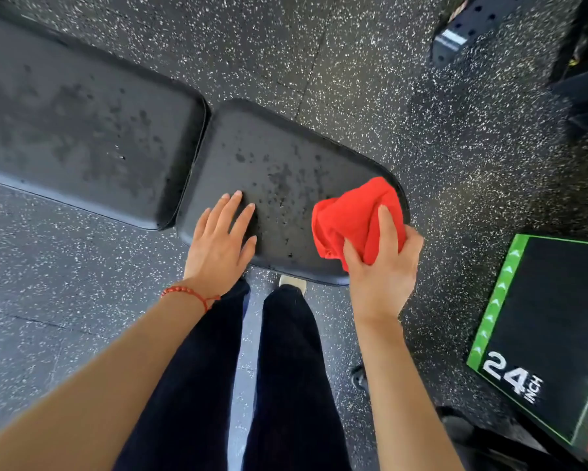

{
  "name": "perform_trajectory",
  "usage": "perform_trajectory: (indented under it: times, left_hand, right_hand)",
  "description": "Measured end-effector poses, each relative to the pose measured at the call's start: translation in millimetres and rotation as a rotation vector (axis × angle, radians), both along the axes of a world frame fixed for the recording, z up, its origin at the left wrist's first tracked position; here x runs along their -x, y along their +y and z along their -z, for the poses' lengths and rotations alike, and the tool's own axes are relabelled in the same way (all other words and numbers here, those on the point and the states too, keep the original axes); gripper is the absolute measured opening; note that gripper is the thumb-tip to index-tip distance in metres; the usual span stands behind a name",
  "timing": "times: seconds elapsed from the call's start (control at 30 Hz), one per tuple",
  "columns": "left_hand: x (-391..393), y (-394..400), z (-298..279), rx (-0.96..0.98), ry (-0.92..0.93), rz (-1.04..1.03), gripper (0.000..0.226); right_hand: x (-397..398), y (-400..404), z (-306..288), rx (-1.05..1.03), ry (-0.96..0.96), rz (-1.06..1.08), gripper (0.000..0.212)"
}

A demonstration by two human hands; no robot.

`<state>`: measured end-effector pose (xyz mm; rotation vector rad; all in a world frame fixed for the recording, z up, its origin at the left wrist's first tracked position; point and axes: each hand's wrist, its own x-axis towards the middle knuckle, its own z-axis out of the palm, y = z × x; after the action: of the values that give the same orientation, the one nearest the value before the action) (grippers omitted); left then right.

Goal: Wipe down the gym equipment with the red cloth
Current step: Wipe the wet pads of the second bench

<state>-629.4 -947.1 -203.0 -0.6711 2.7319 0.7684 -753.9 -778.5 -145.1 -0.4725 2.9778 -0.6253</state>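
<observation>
Head view, looking straight down at a black padded bench on a speckled rubber floor (370, 79). At far left lies the long back pad (82, 130), its long axis running from the upper left toward the middle, its surface mottled with dark damp spots. Just beside it, across a narrow gap, sits the shorter seat pad (279, 158), which carries on the same line and tapers toward the lower right; it too is dotted with dark droplets, thickest near its middle.

On the near left part of the seat pad rests the left hand (219, 239), palm down, fingers straight and slightly spread, pointing away from the person. A red bead bracelet (190, 294) circles that wrist. Below the pad's near edge are two legs in dark trousers (286, 368) and the toe of a pale shoe (292, 283).

Further right, the right hand (382, 266) grips the red cloth (350, 215), thumb and fingers clamped round its lower part. The cloth is bunched into a loose crumpled wad, bright red, and lies over the right end of the seat pad near its rounded edge; whether it presses on the surface cannot be told.

At far right stands a black box with green edging (551, 328), marked "24 INCH".
</observation>
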Motion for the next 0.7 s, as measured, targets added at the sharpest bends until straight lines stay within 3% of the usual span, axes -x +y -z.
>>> perform_trajectory:
  times: [0.17, 0.7]
  left_hand:
    - [-3.6, 8.0, 13.0, 0.002, 0.022, -0.039, 0.051]
    - [-3.2, 15.0, 15.9, -0.003, 0.073, -0.115, 0.053]
  right_hand:
    - [34.6, -8.0, -1.2, -0.026, -0.034, -0.044, 0.058]
    - [30.5, 23.5, -6.1, -0.069, 0.007, -0.339, 0.054]
